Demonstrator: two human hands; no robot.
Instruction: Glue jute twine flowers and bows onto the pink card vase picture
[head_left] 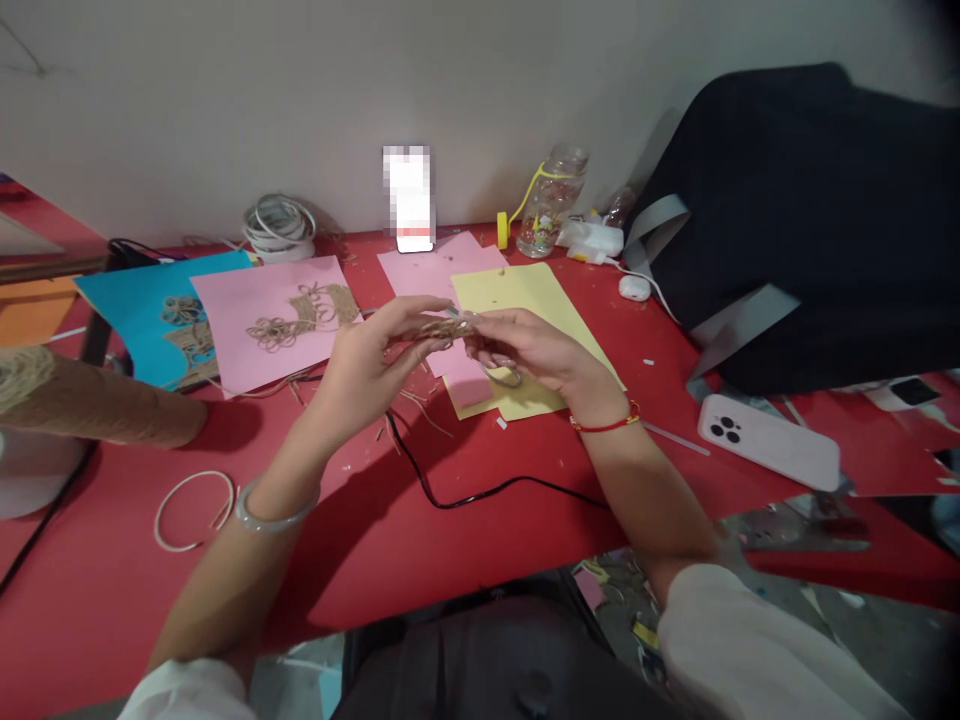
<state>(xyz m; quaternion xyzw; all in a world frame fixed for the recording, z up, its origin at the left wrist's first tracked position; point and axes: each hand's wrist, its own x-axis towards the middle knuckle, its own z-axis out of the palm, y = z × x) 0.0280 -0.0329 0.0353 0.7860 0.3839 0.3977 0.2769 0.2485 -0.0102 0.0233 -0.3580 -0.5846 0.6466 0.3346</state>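
My left hand [379,350] and my right hand [529,350] meet above the paper sheets, pinching a small bundle of jute twine [442,330] between their fingertips. A thin pale loop [504,377] hangs below my right fingers, though its material is hard to tell. Under my hands lies a yellow paper sheet [529,305], overlapping a pink paper sheet [442,265]. To the left, another pink sheet [232,320] carries a twine design, and a blue sheet [127,305] also bears twine shapes.
A thick roll of jute twine [97,397] lies at the left of the red table [127,570], near a pale ring [191,510]. A black cable [480,490] crosses below my hands. A white phone [769,440], glass jar [551,200] and black bag [795,230] sit to the right.
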